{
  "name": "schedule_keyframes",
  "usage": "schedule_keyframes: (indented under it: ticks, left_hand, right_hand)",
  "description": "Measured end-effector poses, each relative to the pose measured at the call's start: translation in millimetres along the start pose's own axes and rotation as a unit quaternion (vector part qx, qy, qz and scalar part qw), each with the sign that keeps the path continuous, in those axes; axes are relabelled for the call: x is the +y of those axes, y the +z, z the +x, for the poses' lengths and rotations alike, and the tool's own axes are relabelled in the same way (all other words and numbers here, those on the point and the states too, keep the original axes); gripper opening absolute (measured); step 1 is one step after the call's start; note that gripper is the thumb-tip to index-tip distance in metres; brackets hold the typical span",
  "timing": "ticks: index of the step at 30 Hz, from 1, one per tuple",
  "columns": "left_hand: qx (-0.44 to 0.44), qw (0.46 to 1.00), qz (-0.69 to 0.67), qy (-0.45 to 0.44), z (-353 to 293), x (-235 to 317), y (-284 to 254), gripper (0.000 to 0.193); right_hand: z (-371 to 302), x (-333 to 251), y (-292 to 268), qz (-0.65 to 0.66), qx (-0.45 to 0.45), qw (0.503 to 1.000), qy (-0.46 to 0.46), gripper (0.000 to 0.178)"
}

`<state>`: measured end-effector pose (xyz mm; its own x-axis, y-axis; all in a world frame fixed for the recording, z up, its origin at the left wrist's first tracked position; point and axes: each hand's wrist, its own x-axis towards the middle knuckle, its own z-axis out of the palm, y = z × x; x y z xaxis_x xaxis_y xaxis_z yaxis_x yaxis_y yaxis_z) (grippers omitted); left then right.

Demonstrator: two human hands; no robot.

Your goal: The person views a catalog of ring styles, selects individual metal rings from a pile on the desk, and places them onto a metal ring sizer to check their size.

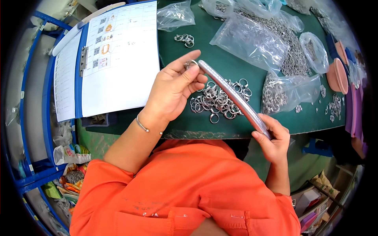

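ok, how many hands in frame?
2. The left hand pinches a metal ring near the far tip of a long stick; the right hand grips the stick's near end. No other hands show.

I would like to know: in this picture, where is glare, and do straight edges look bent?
In the head view, white glints speckle the large clear plastic bag beyond the ring pile; the blue shelf frame bows near the left rim; the corners fall to black; the left hand and the measuring stick show no obvious motion blur.
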<state>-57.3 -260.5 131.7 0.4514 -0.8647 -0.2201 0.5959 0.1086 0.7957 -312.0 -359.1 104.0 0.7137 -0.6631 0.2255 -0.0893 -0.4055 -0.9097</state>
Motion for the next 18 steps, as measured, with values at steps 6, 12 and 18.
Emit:
schedule_keyframes:
  ticks: [6,12,18]
  left_hand:
    - [-0.012,0.994,0.093,0.056,0,0,-2,0.038]
    - [-0.091,0.99,0.105,0.028,-5,-4,-4,0.035]
    - [-0.22,0.968,0.123,0.015,-20,-39,3,0.047]
  right_hand:
    - [3,-6,-5,-0.016,-0.017,1.0,-0.003,0.04]
    - [3,-10,-3,-0.022,-0.018,0.999,-0.03,0.04]
    - [15,-21,11,-0.03,-0.05,0.993,-0.102,0.04]
